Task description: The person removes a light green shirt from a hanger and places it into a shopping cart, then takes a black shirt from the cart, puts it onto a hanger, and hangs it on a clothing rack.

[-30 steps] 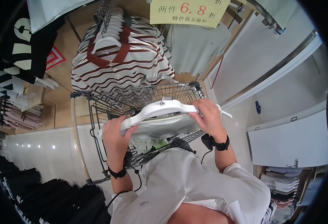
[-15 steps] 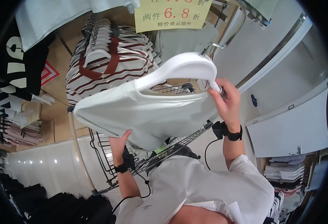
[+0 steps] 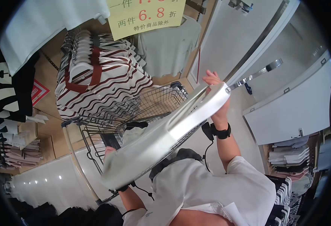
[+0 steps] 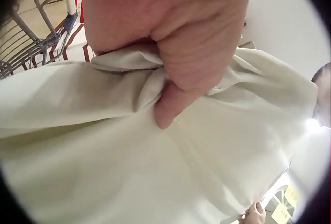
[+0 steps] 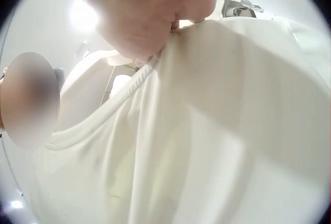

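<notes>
A pale grey-green T-shirt hangs slanted across the front of my body on a white hanger. The hanger's metal hook points to the upper right. At the lower part of the shirt, my left hand grips bunched cloth, its thumb pressed on the near side. In the head view the shirt hides most of that hand. My right hand is behind the raised end of the hanger, partly covered by it. Close up, the right hand pinches the shirt near its neckline.
Below the shirt stands a wire shopping cart with clothes inside. Striped polo shirts hang behind it, beneath a yellow price sign. White cabinet doors and folded clothes are at the right; black garments lie lower left.
The shirt was lifted from low over the cart, then turned so its hanger end points up and right. My left hand left the hanger for the cloth. The head view shifted right.
</notes>
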Action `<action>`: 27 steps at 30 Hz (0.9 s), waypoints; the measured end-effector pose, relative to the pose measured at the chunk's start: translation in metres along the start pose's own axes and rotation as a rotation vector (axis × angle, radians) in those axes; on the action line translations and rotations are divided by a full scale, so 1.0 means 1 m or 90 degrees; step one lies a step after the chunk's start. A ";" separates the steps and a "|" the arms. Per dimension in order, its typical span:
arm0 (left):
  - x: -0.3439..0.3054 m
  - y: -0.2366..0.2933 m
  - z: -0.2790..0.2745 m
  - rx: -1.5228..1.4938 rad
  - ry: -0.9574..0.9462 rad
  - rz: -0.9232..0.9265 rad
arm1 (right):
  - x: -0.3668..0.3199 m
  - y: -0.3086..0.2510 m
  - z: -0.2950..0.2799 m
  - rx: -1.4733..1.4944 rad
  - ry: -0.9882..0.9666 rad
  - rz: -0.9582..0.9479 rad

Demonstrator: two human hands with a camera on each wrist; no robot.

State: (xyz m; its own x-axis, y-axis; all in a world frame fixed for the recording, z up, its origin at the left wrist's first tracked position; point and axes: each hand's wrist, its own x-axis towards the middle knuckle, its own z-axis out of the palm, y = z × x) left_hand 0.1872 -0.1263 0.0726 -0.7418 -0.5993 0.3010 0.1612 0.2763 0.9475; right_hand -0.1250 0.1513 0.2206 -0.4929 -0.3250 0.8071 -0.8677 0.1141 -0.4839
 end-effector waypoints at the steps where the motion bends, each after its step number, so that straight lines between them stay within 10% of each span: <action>1: 0.000 0.002 0.007 0.089 0.039 0.047 | 0.001 0.002 0.001 0.005 0.035 -0.008; 18: -0.034 0.082 0.089 0.120 0.219 0.055 | 0.003 -0.013 -0.085 0.115 0.161 0.076; 27: -0.061 0.075 0.098 0.101 0.218 0.062 | 0.011 0.012 -0.123 -0.004 0.126 -0.091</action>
State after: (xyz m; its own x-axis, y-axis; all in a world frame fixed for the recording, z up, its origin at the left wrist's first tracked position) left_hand 0.1810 0.0052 0.1149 -0.4636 -0.7728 0.4334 0.0980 0.4414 0.8919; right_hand -0.1486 0.2649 0.2657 -0.3673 -0.1484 0.9182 -0.9297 0.0863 -0.3580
